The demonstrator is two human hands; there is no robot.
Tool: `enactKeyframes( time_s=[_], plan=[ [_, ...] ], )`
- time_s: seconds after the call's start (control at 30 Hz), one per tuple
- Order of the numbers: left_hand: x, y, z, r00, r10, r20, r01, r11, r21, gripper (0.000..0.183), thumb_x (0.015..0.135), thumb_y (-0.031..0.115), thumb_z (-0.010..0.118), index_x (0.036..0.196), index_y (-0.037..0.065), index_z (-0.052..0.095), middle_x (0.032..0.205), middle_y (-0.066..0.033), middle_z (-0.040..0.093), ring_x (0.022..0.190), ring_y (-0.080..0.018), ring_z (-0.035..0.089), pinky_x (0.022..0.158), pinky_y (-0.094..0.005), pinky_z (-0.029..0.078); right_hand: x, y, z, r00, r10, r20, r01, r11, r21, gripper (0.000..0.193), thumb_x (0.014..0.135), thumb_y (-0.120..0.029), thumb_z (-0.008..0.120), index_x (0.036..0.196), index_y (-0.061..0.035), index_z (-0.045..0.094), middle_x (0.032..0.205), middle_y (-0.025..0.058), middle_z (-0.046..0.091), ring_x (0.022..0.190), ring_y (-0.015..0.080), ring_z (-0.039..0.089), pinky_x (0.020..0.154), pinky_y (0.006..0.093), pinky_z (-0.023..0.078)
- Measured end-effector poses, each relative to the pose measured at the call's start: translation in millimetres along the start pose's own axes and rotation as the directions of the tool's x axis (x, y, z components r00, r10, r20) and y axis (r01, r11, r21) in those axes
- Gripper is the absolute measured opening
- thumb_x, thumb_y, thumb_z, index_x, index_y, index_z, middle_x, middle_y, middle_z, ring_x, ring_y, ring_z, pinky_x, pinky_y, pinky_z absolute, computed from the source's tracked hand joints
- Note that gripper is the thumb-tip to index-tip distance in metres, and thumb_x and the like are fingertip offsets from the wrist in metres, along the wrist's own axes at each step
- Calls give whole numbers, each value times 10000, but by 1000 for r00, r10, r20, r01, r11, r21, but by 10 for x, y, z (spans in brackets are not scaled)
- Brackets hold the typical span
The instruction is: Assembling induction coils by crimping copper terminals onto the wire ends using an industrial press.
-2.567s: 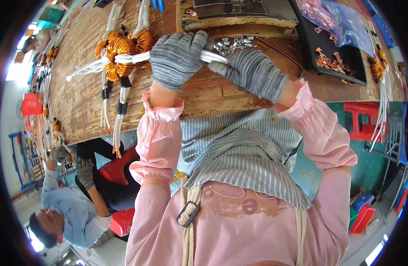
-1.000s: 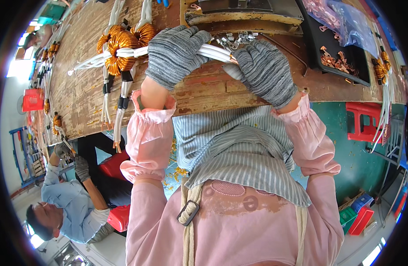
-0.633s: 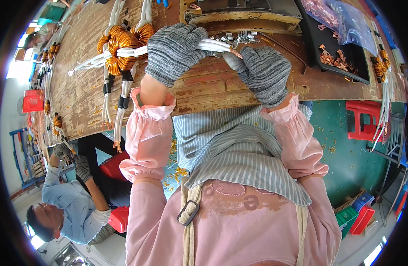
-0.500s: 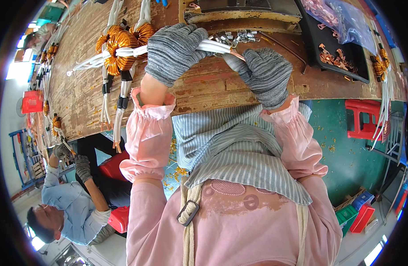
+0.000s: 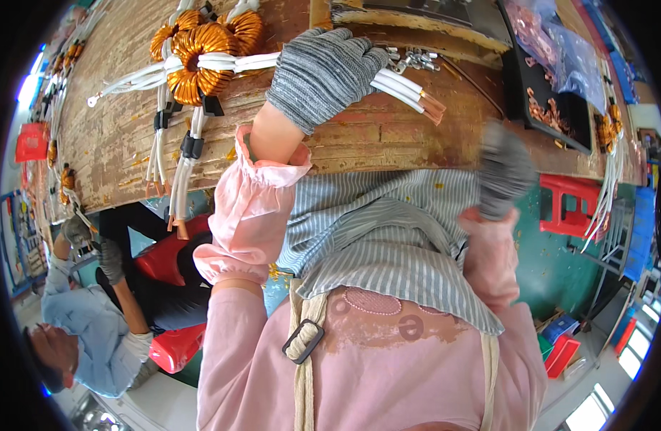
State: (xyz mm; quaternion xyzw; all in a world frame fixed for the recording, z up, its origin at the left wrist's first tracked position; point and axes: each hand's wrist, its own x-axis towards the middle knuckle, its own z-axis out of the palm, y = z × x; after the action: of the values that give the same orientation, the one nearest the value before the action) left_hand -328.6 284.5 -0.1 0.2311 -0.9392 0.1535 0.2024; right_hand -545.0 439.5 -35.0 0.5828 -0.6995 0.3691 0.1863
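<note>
My left hand (image 5: 323, 77), in a grey knitted glove, is closed around a bundle of white wires (image 5: 396, 87). Their bare copper ends (image 5: 432, 108) stick out to the right of the hand. Leftward, the same bundle runs through a copper-wound toroid coil (image 5: 203, 65), with two more coils clustered behind it. More white wires with black sleeves (image 5: 192, 147) hang from the cluster toward the table's near edge. My right hand (image 5: 504, 169), gloved the same way, is off to the right by the table edge, away from the wires. Motion blurs it, so its fingers do not read clearly.
Silvery metal terminals (image 5: 421, 59) lie beyond the wires, near a thin rod (image 5: 474, 86). A black tray (image 5: 518, 86) on the right holds copper lugs (image 5: 547, 115) and a plastic bag (image 5: 571, 61). At left a co-worker (image 5: 93, 323) sits handling wires. A red stool (image 5: 571, 205) stands right.
My right hand has let go of the copper wire ends and moved right and toward me. My left hand still grips the bundle. The bare strands now show spread out.
</note>
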Motion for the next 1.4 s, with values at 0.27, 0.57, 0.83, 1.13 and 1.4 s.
enactKeyframes(
  time_s=[0.27,0.57,0.83,1.13,1.4],
  plan=[
    [16,71,187,984,68,-163,-75,996,-38,265,695,241,551,950,179,589,851,9,564,818,-181,543,730,-336,438,1118,-273,-240,861,-423,282,176,768,615,305,836,-263,523,984,2,549,799,117,608,694,199,585,635,273,461],
    [-473,444,-148,960,-54,-276,-47,937,-347,371,709,165,592,1078,152,556,1012,-82,543,942,-237,534,835,-384,427,1431,-1685,1340,30,-525,851,86,849,521,488,735,-418,626,947,11,533,739,116,572,642,207,590,542,316,493],
    [-1134,592,-188,486,-699,524,-596,-704,-386,752,743,532,543,1268,44,314,1257,-245,346,1153,-353,379,970,-466,319,1392,-1889,1165,40,-489,871,-566,708,423,237,745,-305,608,723,-71,578,530,-13,477,369,85,413,334,224,361],
    [-818,4,-47,362,-897,253,-460,-408,-789,774,692,436,615,1262,8,312,1248,-213,378,1150,-351,373,940,-539,304,1155,-1471,891,126,-477,870,-521,715,467,197,787,-292,548,784,-100,588,517,-25,455,358,69,382,321,213,326],
    [-410,-551,-48,613,-749,252,-445,-591,-673,568,686,194,615,1163,-37,409,1156,-209,462,1075,-355,448,904,-521,379,1448,-724,420,134,-424,896,-676,622,395,219,806,-307,529,790,-95,581,530,-16,473,366,68,407,312,214,324]
  ],
)
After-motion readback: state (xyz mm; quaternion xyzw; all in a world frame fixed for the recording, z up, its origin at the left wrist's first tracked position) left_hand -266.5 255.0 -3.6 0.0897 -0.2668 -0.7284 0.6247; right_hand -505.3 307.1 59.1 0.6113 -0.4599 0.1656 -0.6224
